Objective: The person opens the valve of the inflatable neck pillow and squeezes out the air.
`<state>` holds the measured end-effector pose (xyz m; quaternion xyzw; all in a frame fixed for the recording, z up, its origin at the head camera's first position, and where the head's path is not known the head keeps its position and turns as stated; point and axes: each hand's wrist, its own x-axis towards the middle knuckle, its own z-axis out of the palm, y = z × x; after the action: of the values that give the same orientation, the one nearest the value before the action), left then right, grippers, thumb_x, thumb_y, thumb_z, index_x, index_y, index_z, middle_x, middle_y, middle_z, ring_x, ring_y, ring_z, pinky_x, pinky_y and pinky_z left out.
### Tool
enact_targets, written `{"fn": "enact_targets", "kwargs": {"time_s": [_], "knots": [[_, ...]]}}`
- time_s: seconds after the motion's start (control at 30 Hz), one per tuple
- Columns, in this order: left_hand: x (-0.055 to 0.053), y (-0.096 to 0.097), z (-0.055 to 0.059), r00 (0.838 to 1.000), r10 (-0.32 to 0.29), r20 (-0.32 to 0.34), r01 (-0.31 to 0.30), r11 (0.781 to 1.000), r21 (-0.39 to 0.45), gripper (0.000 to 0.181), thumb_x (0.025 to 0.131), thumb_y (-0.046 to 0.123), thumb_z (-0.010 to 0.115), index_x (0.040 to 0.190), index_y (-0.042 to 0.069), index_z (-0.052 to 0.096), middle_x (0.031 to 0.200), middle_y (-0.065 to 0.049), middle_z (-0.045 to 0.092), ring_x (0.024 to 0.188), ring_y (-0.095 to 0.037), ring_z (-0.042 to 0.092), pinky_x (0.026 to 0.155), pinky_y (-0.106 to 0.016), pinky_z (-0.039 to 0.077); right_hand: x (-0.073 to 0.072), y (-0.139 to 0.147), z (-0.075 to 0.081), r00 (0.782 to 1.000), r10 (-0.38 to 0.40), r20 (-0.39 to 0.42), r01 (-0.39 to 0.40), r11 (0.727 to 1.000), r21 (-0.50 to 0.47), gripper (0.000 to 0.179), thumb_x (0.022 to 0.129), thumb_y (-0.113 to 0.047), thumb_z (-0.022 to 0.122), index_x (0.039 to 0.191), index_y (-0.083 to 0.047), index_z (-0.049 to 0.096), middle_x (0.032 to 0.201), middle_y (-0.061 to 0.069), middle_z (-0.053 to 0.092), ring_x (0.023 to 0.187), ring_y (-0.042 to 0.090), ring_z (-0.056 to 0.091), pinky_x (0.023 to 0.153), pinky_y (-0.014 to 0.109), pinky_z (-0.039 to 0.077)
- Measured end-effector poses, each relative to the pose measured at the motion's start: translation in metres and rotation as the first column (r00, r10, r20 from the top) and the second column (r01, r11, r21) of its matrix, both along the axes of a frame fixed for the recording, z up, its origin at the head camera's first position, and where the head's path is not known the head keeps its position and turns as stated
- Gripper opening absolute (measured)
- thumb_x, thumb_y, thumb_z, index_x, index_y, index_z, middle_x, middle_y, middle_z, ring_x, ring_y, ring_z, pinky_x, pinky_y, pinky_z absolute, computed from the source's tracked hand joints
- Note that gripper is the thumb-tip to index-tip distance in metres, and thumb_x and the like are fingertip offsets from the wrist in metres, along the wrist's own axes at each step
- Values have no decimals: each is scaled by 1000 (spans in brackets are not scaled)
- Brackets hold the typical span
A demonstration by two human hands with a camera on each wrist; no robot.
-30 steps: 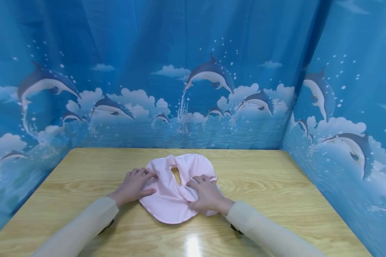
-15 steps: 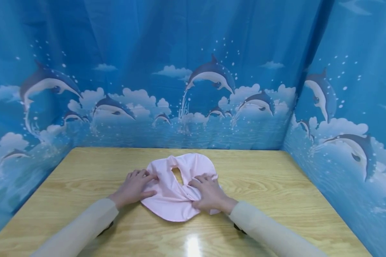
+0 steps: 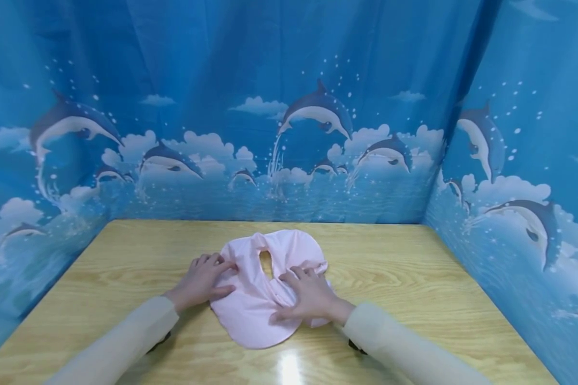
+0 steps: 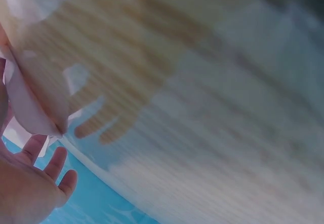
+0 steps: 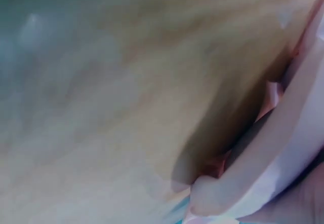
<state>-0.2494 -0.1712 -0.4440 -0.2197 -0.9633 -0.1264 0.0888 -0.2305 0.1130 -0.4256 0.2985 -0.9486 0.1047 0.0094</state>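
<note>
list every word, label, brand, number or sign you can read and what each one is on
None: no readable text shows on the pink cloth, the wooden table or the pale sleeves.
The blue curtain bears pictures, including dolphins and clouds, not words.
The dark wrist pieces are too small to check.

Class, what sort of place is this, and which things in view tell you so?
Probably a small curtained-off work booth: blue dolphin-print curtains surround the visible sides of a wood-grain table, and a pink cloth lies on it. What is beyond the curtains is hidden.
</note>
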Motion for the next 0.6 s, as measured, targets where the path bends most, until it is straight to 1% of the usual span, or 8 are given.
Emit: {"fn": "enact_targets", "kwargs": {"time_s": [0.13, 0.27, 0.43, 0.6], "knots": [[1, 0, 2, 1000, 2, -12, -2, 1000, -1, 38, 78, 48, 66, 110, 28, 61, 102, -4, 50, 98, -28, 45, 84, -53, 33, 7, -7, 1, 1000, -9, -6, 9, 999, 38, 99, 56, -84, 53, 132, -21, 45, 138, 9, 41, 119, 36, 42, 92, 55, 38], [1, 0, 3, 1000, 4, -16, -4, 1000, -7, 38, 78, 48, 66, 109, 27, 61, 102, -4, 50, 98, -29, 45, 84, -53, 33, 10, -10, 1, 1000, -20, -9, 20, 998, 53, 100, 55, -81, 58, 134, -21, 43, 141, 12, 38, 123, 40, 38, 94, 61, 32], [2, 1, 3, 1000, 3, -14, -4, 1000, -11, 39, 78, 48, 66, 110, 27, 61, 103, -4, 50, 99, -30, 45, 84, -53, 34, 11, -10, 2, 999, -33, -9, 33, 998, 61, 95, 56, -74, 65, 133, -21, 44, 140, 12, 39, 122, 40, 39, 93, 63, 32], [1, 1, 1, 1000, -2, -31, 2, 1000, -2, 39, 77, 46, 67, 109, 26, 61, 103, -5, 50, 98, -30, 46, 84, -53, 35, 11, -8, 4, 999, -48, -2, 48, 997, 67, 82, 64, -65, 65, 131, -21, 45, 137, 11, 43, 116, 39, 45, 89, 61, 37]]}}
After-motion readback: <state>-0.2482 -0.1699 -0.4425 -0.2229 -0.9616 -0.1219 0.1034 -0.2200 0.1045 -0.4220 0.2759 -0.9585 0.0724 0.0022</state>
